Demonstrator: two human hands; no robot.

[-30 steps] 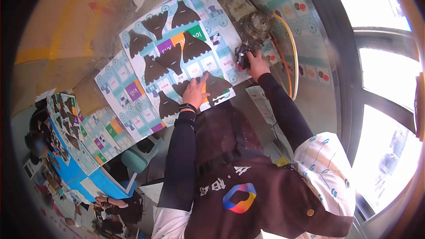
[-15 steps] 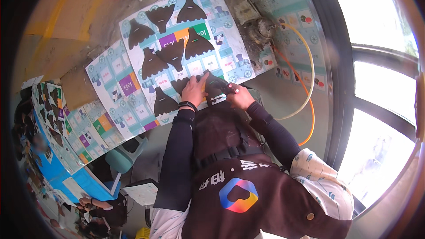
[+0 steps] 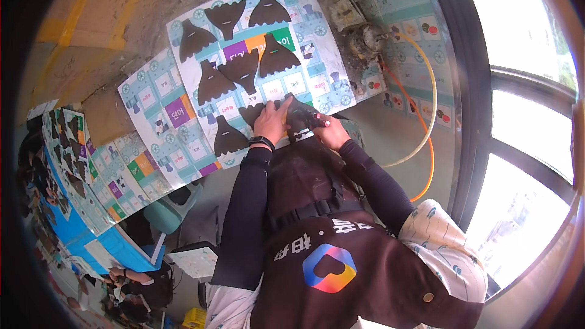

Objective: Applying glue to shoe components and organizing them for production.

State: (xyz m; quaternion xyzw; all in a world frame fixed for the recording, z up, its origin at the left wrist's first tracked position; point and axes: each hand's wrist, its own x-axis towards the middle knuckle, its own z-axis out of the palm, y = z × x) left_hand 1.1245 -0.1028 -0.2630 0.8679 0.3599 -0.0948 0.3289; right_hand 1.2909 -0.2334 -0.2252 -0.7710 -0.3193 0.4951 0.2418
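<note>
Several dark brown fan-shaped pieces (image 3: 270, 7) with scalloped wide edges lie on a printed sheet (image 3: 329, 85). My left hand (image 3: 270, 123), a dark band at its wrist, rests palm down with fingers spread over the nearest pieces. Its fingertips touch the narrow end of one dark piece (image 3: 298, 117) close to my body. At the right edge of this piece, my right hand (image 3: 332, 134) is closed round a small dark tool (image 3: 318, 122) with a pinkish-red end. The tool's tip is too small to make out.
A grimy metal fitting (image 3: 367, 39) with a yellow hose (image 3: 434, 85) and an orange hose (image 3: 431, 146) stands right of the sheets. Large windows (image 3: 530, 116) are farther right. A teal stool (image 3: 173, 210) is below the table at left. Another person (image 3: 146, 286) works lower left.
The view has shifted slightly, so the sheet and pieces sit a little farther right. Both hands stay at the same near piece, and the tool remains in my right hand.
</note>
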